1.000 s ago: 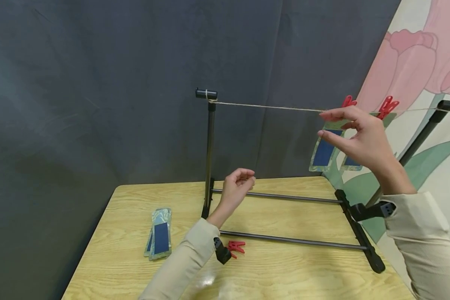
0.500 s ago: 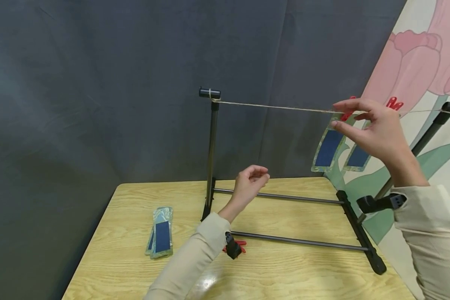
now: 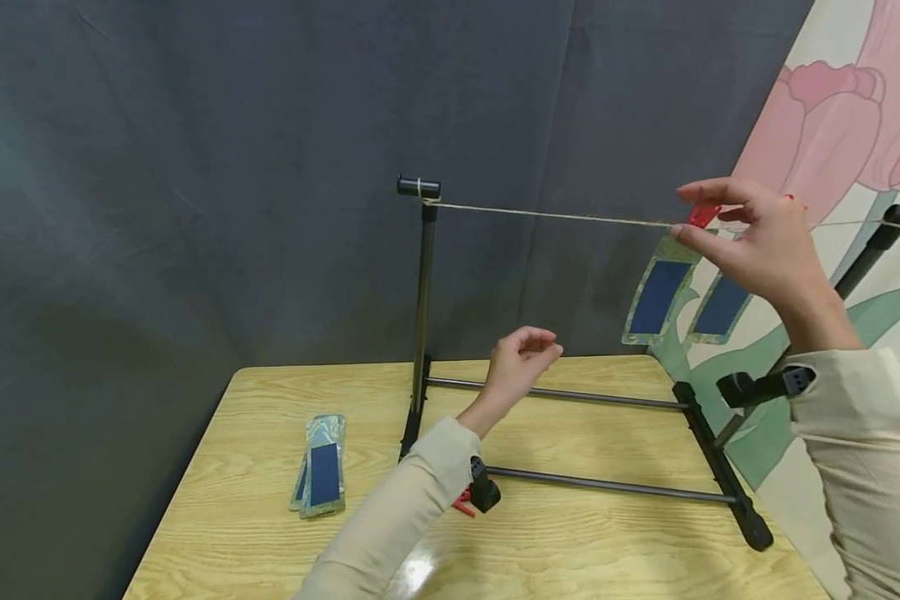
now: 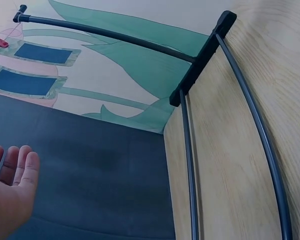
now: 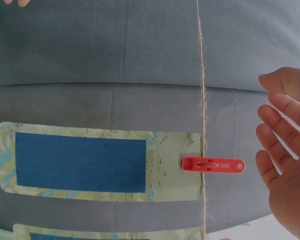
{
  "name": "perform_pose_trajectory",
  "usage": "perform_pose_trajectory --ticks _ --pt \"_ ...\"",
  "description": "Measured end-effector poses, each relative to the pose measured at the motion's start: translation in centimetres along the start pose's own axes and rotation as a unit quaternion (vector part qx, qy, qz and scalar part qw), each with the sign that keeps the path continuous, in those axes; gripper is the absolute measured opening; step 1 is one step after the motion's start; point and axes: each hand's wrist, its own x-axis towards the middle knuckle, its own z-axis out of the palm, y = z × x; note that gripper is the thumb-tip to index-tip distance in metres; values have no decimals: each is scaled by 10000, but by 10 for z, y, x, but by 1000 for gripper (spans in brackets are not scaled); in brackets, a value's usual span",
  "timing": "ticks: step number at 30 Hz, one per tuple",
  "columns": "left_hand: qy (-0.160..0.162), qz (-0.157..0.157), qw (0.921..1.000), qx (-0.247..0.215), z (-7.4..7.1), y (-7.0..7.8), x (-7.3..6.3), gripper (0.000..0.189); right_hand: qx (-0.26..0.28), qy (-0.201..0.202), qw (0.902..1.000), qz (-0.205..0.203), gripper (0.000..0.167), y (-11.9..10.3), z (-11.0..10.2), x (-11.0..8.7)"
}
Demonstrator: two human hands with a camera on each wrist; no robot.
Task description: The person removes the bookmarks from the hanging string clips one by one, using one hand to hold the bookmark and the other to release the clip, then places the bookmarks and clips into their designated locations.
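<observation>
My right hand (image 3: 768, 242) is raised at the string (image 3: 555, 214), holding nothing. In the right wrist view its loosely bent fingers (image 5: 277, 122) stand just off the handle end of a red clothespin (image 5: 213, 164). That clothespin clips a light green patterned strip with a dark blue panel (image 5: 80, 160) to the string. A second such strip (image 3: 720, 308) hangs to its right; my right hand hides most of its clothespin in the head view. Lower down, my left hand (image 3: 516, 367) hovers over the rack's base with fingers loosely curled, gripping nothing.
The string runs between two black posts, the left post (image 3: 422, 292) and right post (image 3: 862, 258). Base bars (image 3: 607, 483) cross the wooden table (image 3: 217, 533). Overlapping strips (image 3: 324, 475) lie at left. Red clothespin (image 3: 463, 504) shows partly behind my left wrist. A dark curtain (image 3: 270, 167) hangs behind.
My right hand has moved right and slightly up, from left of the nearer clothespin to beside it. My left hand has drifted right and slightly up. Both strips stay hanging.
</observation>
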Motion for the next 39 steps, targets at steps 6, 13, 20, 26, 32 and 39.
perform_pose_trajectory --ticks 6,13,20,26,32,39 --pt "-119 -18 9996 245 5 4 4 20 -94 -3 9999 46 37 4 -4 5" --pt "-150 -111 9993 338 12 3 6 22 -639 -55 9979 61 40 9 -7 10" --pt "-138 -121 9993 329 19 0 7 23 -1239 -429 9910 280 45 9 -11 15" --pt "-134 -163 9993 323 24 1 9 27 -1482 -638 9864 319 47 11 -14 20" --pt "-109 -155 9992 363 29 1 11 28 -1369 -780 9860 554 49 16 -17 23" --pt "-73 -220 9990 374 35 1 13 27 -982 -870 9869 936 51 24 -19 24"
